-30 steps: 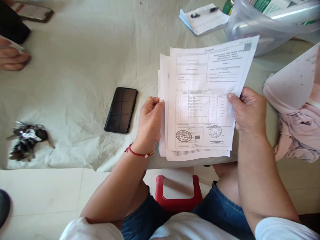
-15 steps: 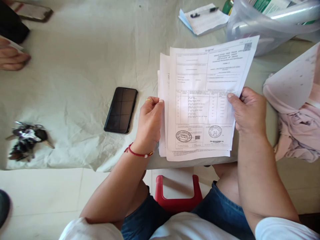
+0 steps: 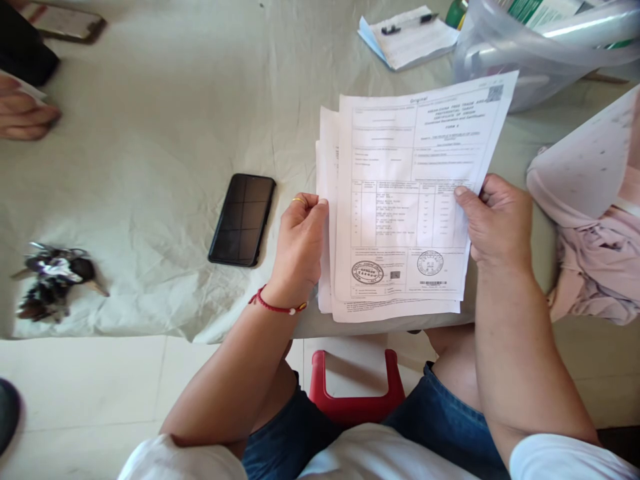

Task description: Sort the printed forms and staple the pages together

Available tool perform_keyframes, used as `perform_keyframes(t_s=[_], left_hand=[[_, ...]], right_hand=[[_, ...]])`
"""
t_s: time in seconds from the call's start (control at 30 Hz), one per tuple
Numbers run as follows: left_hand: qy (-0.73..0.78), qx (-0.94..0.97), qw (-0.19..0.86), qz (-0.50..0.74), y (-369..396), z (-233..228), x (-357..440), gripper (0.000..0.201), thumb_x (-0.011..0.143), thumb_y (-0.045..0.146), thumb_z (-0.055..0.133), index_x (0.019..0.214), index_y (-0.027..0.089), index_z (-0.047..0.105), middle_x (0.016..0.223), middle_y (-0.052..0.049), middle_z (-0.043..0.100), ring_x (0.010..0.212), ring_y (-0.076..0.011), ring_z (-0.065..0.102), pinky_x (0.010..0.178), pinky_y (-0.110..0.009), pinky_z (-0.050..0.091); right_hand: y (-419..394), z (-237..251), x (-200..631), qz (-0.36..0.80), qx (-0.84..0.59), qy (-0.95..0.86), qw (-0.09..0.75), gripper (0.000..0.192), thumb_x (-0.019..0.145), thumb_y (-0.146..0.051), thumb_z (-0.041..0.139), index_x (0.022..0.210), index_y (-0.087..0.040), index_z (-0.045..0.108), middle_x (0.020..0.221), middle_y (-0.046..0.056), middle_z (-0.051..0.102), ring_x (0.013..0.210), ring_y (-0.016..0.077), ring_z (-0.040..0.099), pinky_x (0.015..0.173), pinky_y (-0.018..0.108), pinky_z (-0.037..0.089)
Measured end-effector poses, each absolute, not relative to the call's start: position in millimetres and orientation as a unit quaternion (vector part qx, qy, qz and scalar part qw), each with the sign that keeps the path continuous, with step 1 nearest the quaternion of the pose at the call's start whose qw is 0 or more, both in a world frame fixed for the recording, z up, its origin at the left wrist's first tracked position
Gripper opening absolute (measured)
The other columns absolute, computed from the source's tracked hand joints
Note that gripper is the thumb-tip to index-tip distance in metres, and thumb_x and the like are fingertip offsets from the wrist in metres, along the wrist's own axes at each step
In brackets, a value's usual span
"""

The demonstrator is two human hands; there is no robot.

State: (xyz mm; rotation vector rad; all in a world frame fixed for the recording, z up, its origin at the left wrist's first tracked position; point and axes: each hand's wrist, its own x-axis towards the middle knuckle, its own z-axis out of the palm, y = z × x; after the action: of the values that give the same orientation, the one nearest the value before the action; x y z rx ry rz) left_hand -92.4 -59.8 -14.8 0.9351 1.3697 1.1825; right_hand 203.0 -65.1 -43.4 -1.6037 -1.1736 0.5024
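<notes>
Several printed sheets of paper (image 3: 395,207) are held up over the table's near edge, the front one headed "Original" and bearing two round stamps and a barcode. My left hand (image 3: 301,243) pinches the left edge of the sheets between thumb and fingers. On the right edge, my right hand (image 3: 500,220) grips with its thumb on the front and its fingers behind. The sheets overlap unevenly, and the rear ones stick out at the left and bottom. A black smartphone (image 3: 242,220) lies face up just left of my left hand.
Keys (image 3: 57,277) lie at the left. Another person's hand (image 3: 25,117) and a phone (image 3: 65,21) are at the upper left. A notepad with a pen (image 3: 410,40), a clear plastic bag (image 3: 530,53) and pink cloth (image 3: 595,247) lie beyond and right. A red stool (image 3: 357,403) stands below.
</notes>
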Motion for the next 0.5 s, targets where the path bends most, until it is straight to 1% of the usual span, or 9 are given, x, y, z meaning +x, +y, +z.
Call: perform_keyframes(t_s=[0.17,0.33,0.5], left_hand=[[0.573,0.395,0.524,0.491,-59.9,-14.6,-92.8,0.030,0.095,0.030,0.079,0.082,0.027,0.052,0.079,0.000,0.052,0.078,-0.0192,0.051,0.070,-0.033,0.047],[0.570,0.393,0.526,0.494,-60.3,-14.1,-94.2,0.028,0.095,0.025,0.078,0.081,0.026,0.054,0.080,0.000,0.055,0.079,-0.0190,0.052,0.071,-0.032,0.047],[0.575,0.397,0.520,0.491,-60.5,-13.4,-94.8,0.025,0.095,0.022,0.076,0.081,0.026,0.055,0.081,0.000,0.056,0.079,-0.0186,0.053,0.071,-0.032,0.047]], right_hand=[[-64.7,-45.5,204.5,0.210,-0.671,-0.490,0.515,0.014,0.091,-0.045,0.087,0.091,-0.032,0.080,0.097,0.000,0.084,0.086,0.0242,0.078,0.075,0.040,0.067],[-65.3,-45.2,203.4,0.215,-0.667,-0.491,0.518,0.015,0.092,-0.044,0.088,0.092,-0.032,0.080,0.098,0.000,0.083,0.088,0.0246,0.078,0.077,0.040,0.066],[-66.4,-41.8,199.3,0.218,-0.663,-0.484,0.527,0.014,0.093,-0.043,0.089,0.096,-0.031,0.083,0.102,0.001,0.084,0.091,0.0249,0.079,0.079,0.039,0.066]])
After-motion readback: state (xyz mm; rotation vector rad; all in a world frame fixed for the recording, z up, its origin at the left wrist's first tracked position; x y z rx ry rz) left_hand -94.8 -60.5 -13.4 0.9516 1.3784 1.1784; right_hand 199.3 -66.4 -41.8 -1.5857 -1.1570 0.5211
